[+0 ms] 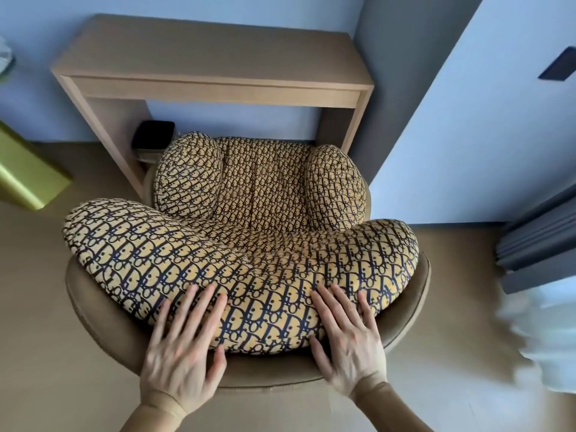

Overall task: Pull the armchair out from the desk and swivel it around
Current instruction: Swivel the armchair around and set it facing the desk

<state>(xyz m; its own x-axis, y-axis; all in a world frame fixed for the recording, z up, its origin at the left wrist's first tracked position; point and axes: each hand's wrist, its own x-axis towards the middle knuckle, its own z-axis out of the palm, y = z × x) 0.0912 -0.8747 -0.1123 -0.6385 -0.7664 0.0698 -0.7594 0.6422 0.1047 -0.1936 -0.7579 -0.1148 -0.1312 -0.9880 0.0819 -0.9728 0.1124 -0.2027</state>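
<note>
Both hands lie flat on the top of the armchair's (249,194) padded backrest cushion (255,275), nearest the camera. On the near left part of the cushion the left hand (184,347) has its fingers spread and stretched forward, the palm over the cushion's near edge and the thumb down by the seam where cushion meets the tan shell (103,322). Well apart from it, the right hand (346,341) rests on the near right part in the same way — fingers extended and slightly fanned, thumb tucked against the cushion's lower edge. Neither hand is curled around anything; both are open and pressing on the fabric. Tan sleeves (392,406) cover both wrists.

The cushion is yellow with a dark repeating pattern, and it curves around the seat between two rounded side bolsters. Seen from behind, the armchair faces the desk (212,67), its front edge reaching just under the light wooden top — the seat sits between the desk's two side panels. A small dark bin (152,135) stands under the desk at the left, just beside the left bolster. To the far left is a yellow-green box-like object (28,173); grey curtains (539,241) hang at the right.
</note>
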